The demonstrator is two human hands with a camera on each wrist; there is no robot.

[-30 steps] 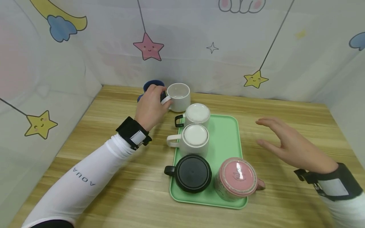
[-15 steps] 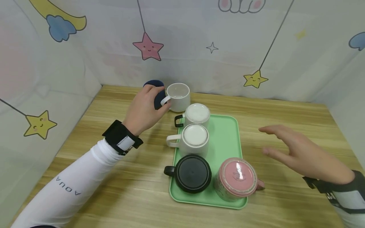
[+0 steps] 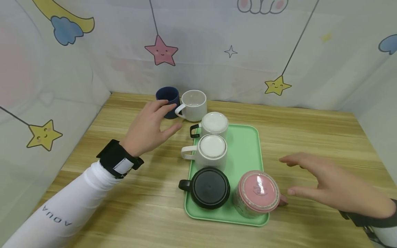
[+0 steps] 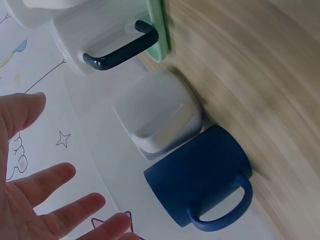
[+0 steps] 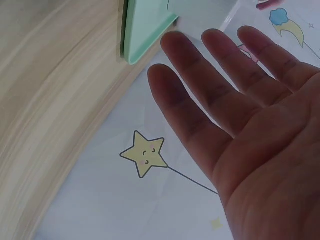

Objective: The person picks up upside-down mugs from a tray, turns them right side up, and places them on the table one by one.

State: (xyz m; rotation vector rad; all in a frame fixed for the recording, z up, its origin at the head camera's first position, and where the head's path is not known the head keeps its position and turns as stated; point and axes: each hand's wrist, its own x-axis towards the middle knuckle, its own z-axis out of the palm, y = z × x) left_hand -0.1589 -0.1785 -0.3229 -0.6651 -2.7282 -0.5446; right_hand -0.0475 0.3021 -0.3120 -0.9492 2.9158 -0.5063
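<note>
In the head view my left hand [image 3: 149,127] hovers just in front of a dark blue mug [image 3: 169,94], fingers spread and holding nothing. Beside that mug stands a white mug [image 3: 195,106], upright, its handle toward my hand. The left wrist view shows the blue mug [image 4: 200,175] and the white mug [image 4: 155,110] apart from my fingers. My right hand [image 3: 338,182] is in the air right of the green tray, nearest to an upside-down pink mug [image 3: 260,193]. Its fingers look relaxed and hold nothing; in the right wrist view the palm [image 5: 270,165] is bare.
On the green tray [image 3: 245,148], upside down along its left side, are a white mug with a black handle [image 3: 215,123], a ribbed white mug [image 3: 212,148] and a black mug [image 3: 210,188]. A printed cloth wall [image 3: 217,75] borders the wooden table [image 3: 139,206] behind.
My left hand has drawn back from the white mug's handle, toward the left and nearer to me, uncovering the blue mug. My right hand has moved lower and to the right. The mugs stay put.
</note>
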